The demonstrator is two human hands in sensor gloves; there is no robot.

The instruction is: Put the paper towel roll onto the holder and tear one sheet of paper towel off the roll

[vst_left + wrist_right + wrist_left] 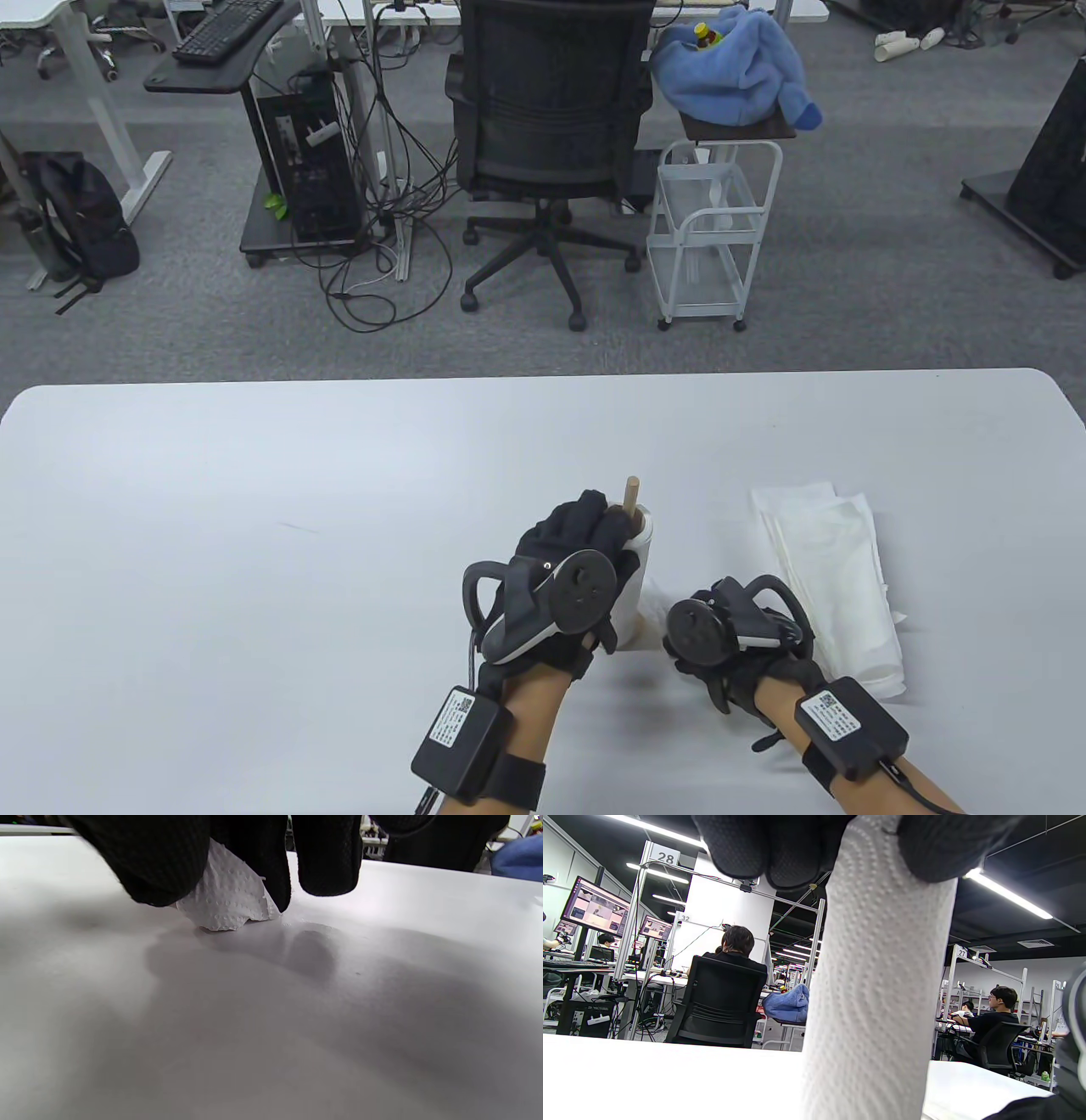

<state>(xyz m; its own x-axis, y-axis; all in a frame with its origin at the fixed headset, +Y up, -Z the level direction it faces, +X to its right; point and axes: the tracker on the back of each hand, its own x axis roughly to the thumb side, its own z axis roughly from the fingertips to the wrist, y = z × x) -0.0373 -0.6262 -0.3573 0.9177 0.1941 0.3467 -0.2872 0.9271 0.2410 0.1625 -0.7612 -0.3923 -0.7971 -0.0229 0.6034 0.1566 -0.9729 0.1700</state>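
A white paper towel roll (638, 586) stands upright on the holder, whose wooden post (631, 496) sticks out of its top. My left hand (585, 543) grips the roll from the left near its top; the embossed roll (878, 984) fills the left wrist view under my fingers (780, 844). My right hand (704, 632) is just right of the roll's foot. There its fingers (254, 861) pinch the loose end of the sheet (227, 902) just above the table. The holder's base is hidden.
A stack of folded white paper towels (836, 577) lies on the table right of my right hand. The white table (254, 526) ends at a far edge, with an office chair (547, 144) and a white cart (708, 221) beyond it.
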